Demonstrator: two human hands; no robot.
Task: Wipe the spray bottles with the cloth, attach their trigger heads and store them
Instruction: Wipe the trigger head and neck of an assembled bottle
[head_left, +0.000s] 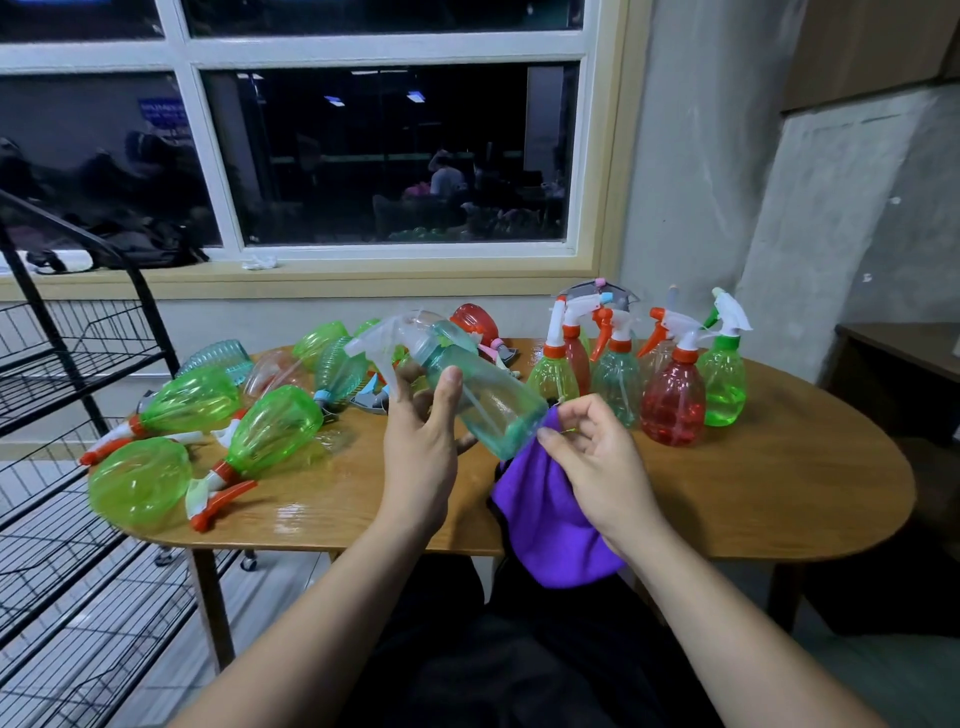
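1. A wide white-framed window (389, 156) fills the wall behind, its glass dark.
2. A black wire rack (67, 364) with several shelves stands at the left, just beside the table's edge.
3. The oval wooden tabletop (779, 493) carries all the other bottles; its near right part is bare wood.
4. On the left half of the tabletop, a heap of bottles lies on its side. Most are green (275, 428), a few are pale blue or clear, and some have orange-and-white trigger heads (218, 499) attached.
5. On the far right half, a cluster of bottles stands upright with trigger heads on. Among them are a red one (672, 402), green ones and a teal one.
6. A purple cloth (545, 519) hangs over the near table edge from the right hand (597, 467). The fingers of that hand are curled and pinch the cloth's upper part against the base of the held bottle.
7. The teal spray bottle (488, 400) is held in the air above the middle of the tabletop. It is tilted, with its base down toward the right and touching the cloth.
8. The left hand (421, 447) grasps that bottle near its shoulder, thumb on the front and fingers wrapped behind.
9. A clear trigger head (379, 343) sits on the bottle's neck, pointing up and left.
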